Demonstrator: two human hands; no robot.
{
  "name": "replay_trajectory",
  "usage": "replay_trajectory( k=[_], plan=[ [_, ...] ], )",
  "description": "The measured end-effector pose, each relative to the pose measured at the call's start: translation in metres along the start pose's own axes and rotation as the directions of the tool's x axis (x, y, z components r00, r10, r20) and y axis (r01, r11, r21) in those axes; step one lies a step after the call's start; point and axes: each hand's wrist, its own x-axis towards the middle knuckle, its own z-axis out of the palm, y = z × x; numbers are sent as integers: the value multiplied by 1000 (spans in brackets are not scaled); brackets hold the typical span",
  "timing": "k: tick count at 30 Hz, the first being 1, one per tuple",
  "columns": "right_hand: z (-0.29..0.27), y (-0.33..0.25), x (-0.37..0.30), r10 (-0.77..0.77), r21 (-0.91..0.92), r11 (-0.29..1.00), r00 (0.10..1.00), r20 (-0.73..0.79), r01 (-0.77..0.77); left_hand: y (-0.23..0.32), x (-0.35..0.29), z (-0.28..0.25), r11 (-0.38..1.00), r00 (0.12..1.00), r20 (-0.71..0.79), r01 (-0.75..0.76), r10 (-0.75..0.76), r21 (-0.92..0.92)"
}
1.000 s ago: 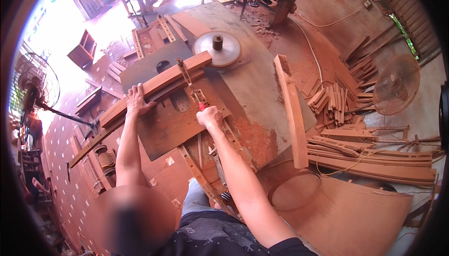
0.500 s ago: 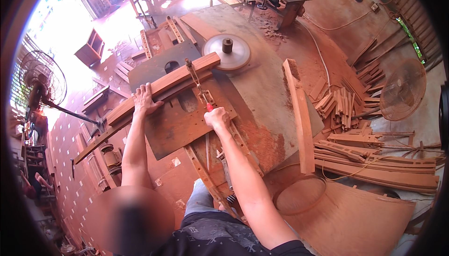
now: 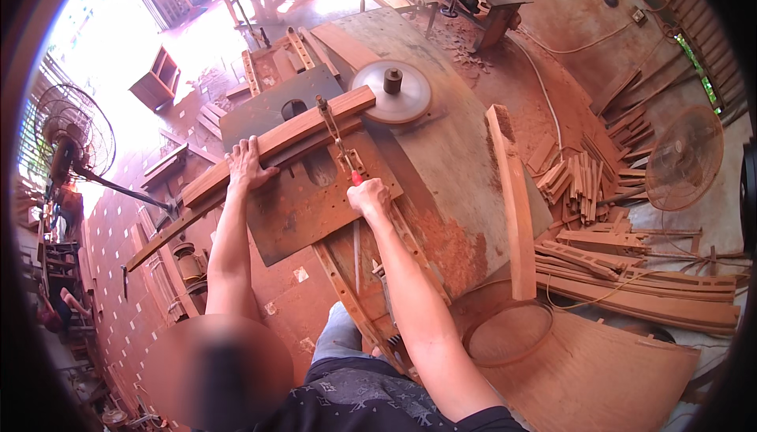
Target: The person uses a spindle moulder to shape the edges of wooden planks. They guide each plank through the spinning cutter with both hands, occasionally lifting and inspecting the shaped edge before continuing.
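We have a long wooden beam (image 3: 292, 138) lying slantwise over a dark metal plate (image 3: 303, 223), running from eight o'clock up to two o'clock. A toggle clamp (image 3: 349, 161) stands on the plate at the beam's near side, its upper part reaching across the wood near the two o'clock end. Our left hand (image 3: 246, 165) lies at eight o'clock from the beam's middle, unclenched, its fingers laid over the top and the thumb stretched out toward three; we cannot tell how hard it presses. At four o'clock our right hand (image 3: 371, 198) is closed in a fist around the clamp's red handle (image 3: 356, 179), whose tip shows past the fingers.

At two o'clock, just off the beam's far end, we see a round saw blade (image 3: 414, 100) with a dark hub; whether wood and blade touch, we cannot tell. A narrow strip (image 3: 162, 236) sticks out below the beam toward eight. Sawdust (image 3: 461, 250) lies heaped at four o'clock on the pale table (image 3: 465, 172). Farther out, between three and four, a loose beam (image 3: 516, 211) slants near the table's edge, and a wire-caged fan (image 3: 59, 132) stands at nine.
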Motion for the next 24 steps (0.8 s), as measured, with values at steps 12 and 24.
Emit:
replay_trajectory(
  k=[12, 24],
  plan=[
    [5, -17, 13, -5, -8, 1000, 1000, -29, 5, -9, 23, -5, 1000, 1000, 20, 14, -14, 6],
    [-12, 49, -34, -33, -14, 999, 999, -13, 33, 23, -52, -9, 999, 1000, 16, 8, -8, -33]
  ],
)
